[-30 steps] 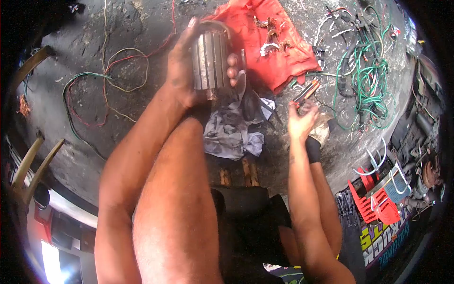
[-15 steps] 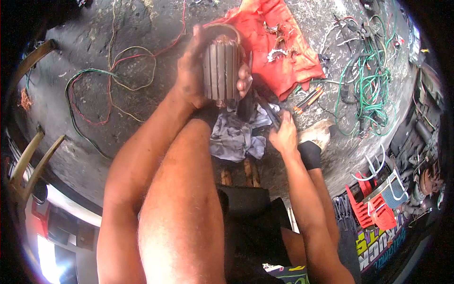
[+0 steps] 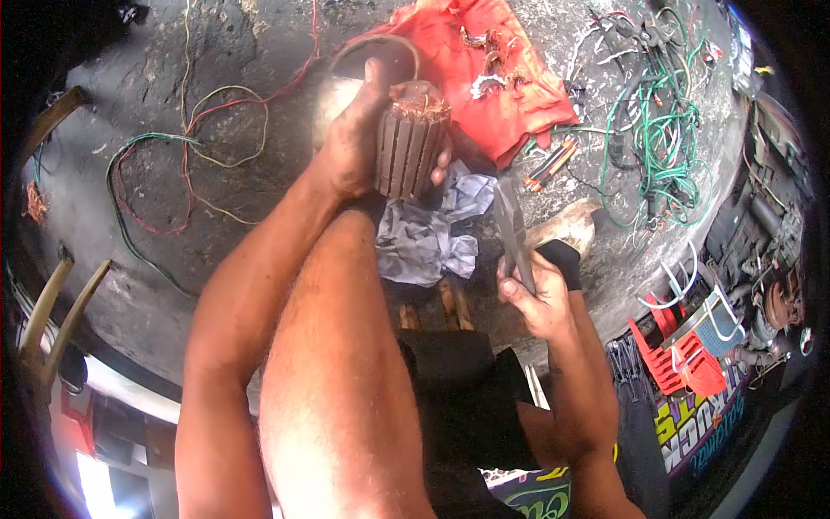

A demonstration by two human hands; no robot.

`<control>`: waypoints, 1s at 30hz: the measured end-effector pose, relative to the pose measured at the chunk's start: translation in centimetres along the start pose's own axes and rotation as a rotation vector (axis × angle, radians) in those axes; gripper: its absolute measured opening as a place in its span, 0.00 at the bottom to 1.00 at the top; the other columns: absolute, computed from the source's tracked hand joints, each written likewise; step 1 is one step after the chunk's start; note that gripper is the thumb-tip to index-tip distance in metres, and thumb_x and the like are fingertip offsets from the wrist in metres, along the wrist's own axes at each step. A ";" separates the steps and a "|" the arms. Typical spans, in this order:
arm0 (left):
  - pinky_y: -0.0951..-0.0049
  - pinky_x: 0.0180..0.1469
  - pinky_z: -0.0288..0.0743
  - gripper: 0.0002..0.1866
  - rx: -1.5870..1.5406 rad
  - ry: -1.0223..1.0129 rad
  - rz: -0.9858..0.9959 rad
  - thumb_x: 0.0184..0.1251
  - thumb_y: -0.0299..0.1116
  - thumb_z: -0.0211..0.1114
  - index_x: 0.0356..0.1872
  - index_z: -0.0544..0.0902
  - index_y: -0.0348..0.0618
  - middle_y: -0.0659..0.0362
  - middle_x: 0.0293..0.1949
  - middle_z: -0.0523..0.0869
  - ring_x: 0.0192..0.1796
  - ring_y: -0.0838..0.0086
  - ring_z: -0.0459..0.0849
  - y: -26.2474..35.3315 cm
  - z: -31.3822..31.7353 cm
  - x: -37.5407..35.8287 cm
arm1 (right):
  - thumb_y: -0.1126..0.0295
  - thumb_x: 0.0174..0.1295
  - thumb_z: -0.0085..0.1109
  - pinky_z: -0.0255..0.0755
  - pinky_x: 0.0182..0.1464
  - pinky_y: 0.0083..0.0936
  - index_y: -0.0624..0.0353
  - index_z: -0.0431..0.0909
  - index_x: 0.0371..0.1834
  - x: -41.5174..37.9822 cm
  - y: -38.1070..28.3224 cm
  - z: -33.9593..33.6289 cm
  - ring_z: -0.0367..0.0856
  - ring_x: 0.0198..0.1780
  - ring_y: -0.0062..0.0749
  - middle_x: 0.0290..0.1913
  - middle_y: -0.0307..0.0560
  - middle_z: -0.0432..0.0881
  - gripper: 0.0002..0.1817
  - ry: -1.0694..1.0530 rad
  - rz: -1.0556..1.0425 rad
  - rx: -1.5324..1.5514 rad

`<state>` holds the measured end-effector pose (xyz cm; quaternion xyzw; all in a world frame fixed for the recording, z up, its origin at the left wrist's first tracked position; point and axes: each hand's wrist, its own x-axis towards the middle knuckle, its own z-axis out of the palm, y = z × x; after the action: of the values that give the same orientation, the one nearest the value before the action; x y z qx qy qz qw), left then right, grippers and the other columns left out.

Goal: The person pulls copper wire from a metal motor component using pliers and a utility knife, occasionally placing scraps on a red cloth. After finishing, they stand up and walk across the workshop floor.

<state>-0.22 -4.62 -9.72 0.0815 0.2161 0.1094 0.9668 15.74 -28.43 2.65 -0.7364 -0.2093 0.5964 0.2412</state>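
My left hand (image 3: 350, 151) is wrapped round a slotted motor armature (image 3: 405, 151), holding it tilted above my raised knee. Frayed copper windings (image 3: 417, 97) show at its upper end, and a few of my fingertips appear on its right side. Lower right, my right hand (image 3: 543, 298) is closed on a flat, dark metal bar, like a chisel or file (image 3: 513, 229), which points up and away from me. The bar and the armature are apart. Crumpled grey-white cloth or paper (image 3: 424, 246) lies on the floor between my hands.
An orange-red cloth (image 3: 519, 108) carries copper scraps (image 3: 491, 65). Beside it lie orange-and-black handled tools (image 3: 552, 164) and a tangle of green wires (image 3: 666, 130). A round-rimmed thing (image 3: 406, 45) is partly hidden behind my left hand. Loose wires (image 3: 186, 143) trail at left.
My right hand has drawn back toward me with the metal bar, which now points more upright. The armature has tilted, bringing its copper end into view.
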 end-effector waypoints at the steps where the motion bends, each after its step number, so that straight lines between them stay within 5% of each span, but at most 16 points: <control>1: 0.65 0.32 0.78 0.43 0.061 0.002 0.028 0.64 0.75 0.39 0.43 0.78 0.39 0.48 0.29 0.83 0.28 0.61 0.84 0.0 -0.1 0.0 | 0.68 0.59 0.66 0.71 0.42 0.28 0.66 0.78 0.35 0.6 -1.7 -0.1 0.77 0.37 0.34 0.34 0.46 0.77 0.11 -0.045 -0.099 -0.040; 5: 0.62 0.43 0.81 0.47 0.270 0.033 0.023 0.61 0.76 0.44 0.56 0.76 0.36 0.53 0.46 0.84 0.45 0.62 0.84 -0.1 -0.2 -0.7 | 0.71 0.57 0.68 0.74 0.44 0.30 0.66 0.80 0.34 1.3 -7.1 -0.2 0.81 0.41 0.38 0.39 0.49 0.81 0.10 -0.112 -0.238 -0.139; 9: 0.70 0.54 0.73 0.49 0.407 0.085 0.056 0.58 0.79 0.45 0.54 0.76 0.35 0.55 0.44 0.84 0.46 0.69 0.82 -0.4 0.1 0.0 | 0.74 0.58 0.64 0.74 0.51 0.35 0.67 0.82 0.39 0.4 -8.3 0.0 0.82 0.48 0.44 0.48 0.56 0.81 0.09 -0.089 -0.261 -0.239; 14: 0.73 0.49 0.71 0.47 0.509 0.095 0.088 0.59 0.78 0.43 0.49 0.77 0.37 0.58 0.38 0.81 0.43 0.72 0.79 -1.1 -1.3 0.5 | 0.83 0.54 0.54 0.70 0.61 0.41 0.69 0.80 0.50 0.7 -9.5 0.3 0.79 0.56 0.53 0.59 0.65 0.75 0.19 0.028 -0.315 -0.450; 17: 0.74 0.51 0.69 0.46 0.739 0.040 0.135 0.60 0.78 0.42 0.49 0.77 0.37 0.59 0.40 0.80 0.45 0.75 0.77 -0.6 -1.5 0.9 | 0.85 0.39 0.49 0.65 0.66 0.43 0.69 0.77 0.54 0.9 -10.1 -0.4 0.73 0.62 0.59 0.66 0.65 0.70 0.31 0.055 -0.337 -0.712; 25: 0.70 0.55 0.68 0.41 0.869 0.073 0.054 0.71 0.69 0.33 0.52 0.76 0.38 0.56 0.44 0.82 0.49 0.72 0.77 0.4 0.0 0.8 | 0.85 0.40 0.52 0.60 0.69 0.45 0.63 0.73 0.62 0.9 -13.4 -1.3 0.66 0.67 0.58 0.71 0.56 0.64 0.37 0.041 -0.189 -1.070; 30: 0.66 0.57 0.67 0.39 1.032 0.075 0.146 0.72 0.68 0.35 0.55 0.74 0.38 0.52 0.46 0.82 0.52 0.66 0.78 0.9 0.8 0.8 | 0.81 0.46 0.53 0.62 0.66 0.49 0.69 0.74 0.58 1.1 -14.0 -1.9 0.67 0.63 0.61 0.69 0.64 0.64 0.29 0.021 -0.190 -1.154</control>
<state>0.71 -3.65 -9.17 0.5582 0.2701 0.0588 0.7823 17.54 -16.85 10.62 -0.7326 -0.5629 0.3544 -0.1446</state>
